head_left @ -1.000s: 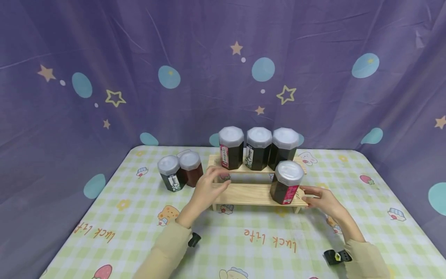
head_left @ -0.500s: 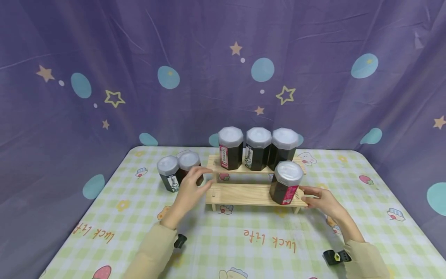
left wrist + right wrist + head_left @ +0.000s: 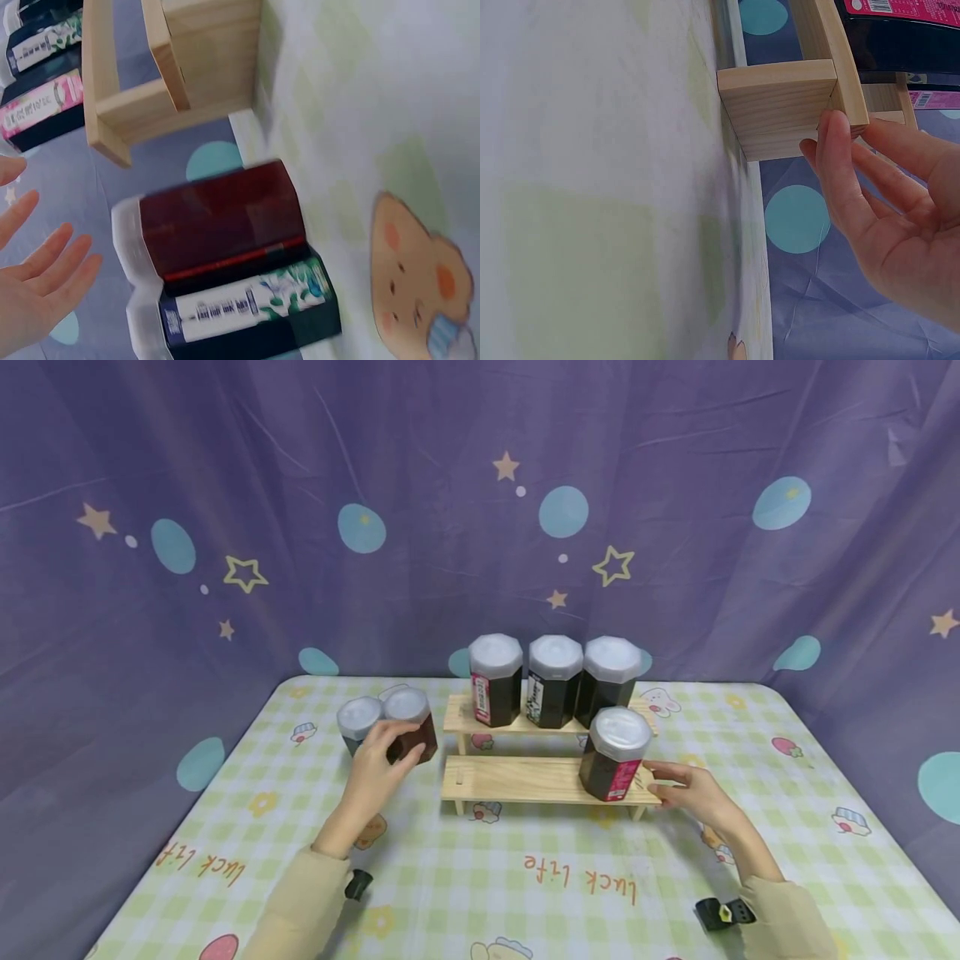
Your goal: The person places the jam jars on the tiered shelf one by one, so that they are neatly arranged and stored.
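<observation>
My left hand (image 3: 375,777) hovers in front of two dark jars with pale lids at the left, its thumb and fingers spread apart. One is a reddish-brown jar (image 3: 422,739); beside it stands a black jar (image 3: 247,307) with a white and green label. In the left wrist view the fingers (image 3: 64,262) are near the lids and hold nothing. My right hand (image 3: 693,793) pinches the right end of a two-tier wooden rack (image 3: 517,777), thumb and fingers around the lower board's edge. A jar with a pink label (image 3: 615,756) stands on that board's right end.
Three dark jars stand in a row on the upper tier: a left one (image 3: 497,681), a middle one (image 3: 555,683) and a right one (image 3: 609,683). A checked cloth (image 3: 525,910) covers the table. A purple curtain (image 3: 450,593) hangs behind it.
My left hand has moved left, from the rack's left end to in front of the two jars. My right hand keeps its place at the rack's right end.
</observation>
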A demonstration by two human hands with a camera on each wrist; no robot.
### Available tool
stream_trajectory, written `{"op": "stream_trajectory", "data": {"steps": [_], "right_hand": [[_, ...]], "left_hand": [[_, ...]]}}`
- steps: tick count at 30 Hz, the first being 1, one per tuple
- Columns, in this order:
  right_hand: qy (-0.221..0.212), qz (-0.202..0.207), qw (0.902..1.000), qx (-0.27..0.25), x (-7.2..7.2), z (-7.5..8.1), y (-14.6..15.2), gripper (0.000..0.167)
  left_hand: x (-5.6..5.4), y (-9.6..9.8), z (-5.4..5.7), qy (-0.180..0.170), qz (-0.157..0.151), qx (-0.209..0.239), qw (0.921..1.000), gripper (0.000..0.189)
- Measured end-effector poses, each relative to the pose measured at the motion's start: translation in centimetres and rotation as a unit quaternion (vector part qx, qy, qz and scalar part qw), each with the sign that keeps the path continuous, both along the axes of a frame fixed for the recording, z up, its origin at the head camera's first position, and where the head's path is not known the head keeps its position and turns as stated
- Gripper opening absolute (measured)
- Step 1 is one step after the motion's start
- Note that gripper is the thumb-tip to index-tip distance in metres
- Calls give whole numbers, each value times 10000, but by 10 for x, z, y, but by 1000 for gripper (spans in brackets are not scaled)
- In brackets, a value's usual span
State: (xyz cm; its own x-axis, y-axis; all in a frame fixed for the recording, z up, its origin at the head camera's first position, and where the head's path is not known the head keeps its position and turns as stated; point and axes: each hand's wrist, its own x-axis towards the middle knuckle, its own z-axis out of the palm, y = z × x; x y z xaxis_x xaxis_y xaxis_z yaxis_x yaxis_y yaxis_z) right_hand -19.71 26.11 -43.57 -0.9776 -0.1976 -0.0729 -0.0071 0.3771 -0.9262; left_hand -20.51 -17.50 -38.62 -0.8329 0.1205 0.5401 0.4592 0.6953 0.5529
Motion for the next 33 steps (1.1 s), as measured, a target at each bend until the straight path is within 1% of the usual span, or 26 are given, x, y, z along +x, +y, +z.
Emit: {"op": "stream_trajectory", "data": {"steps": [3, 8, 13, 18, 25, 33], "right_hand": [[18, -32, 10000, 28, 0, 0, 0, 50], [74, -50, 9999, 108, 0, 0, 0, 50], [74, -37, 10000, 55, 0, -1, 1, 50], [35, -31, 10000, 25, 0, 0, 0, 50], [34, -23, 10000, 15, 1, 0, 0, 50], [69, -42, 9999, 71, 0, 1, 0, 50]], "left_hand": [[-1, -8, -1, 91, 46, -7, 9999, 28], [1, -20, 0, 19, 177, -11, 9998, 29], [0, -33, -1, 107, 268, -36, 9996, 30], [-5, -44, -4, 121, 431, -52, 9990, 31], [-14, -52, -8, 213, 719, 14, 9972, 38], [-23, -59, -15, 52, 954, 92, 9954, 43]]}}
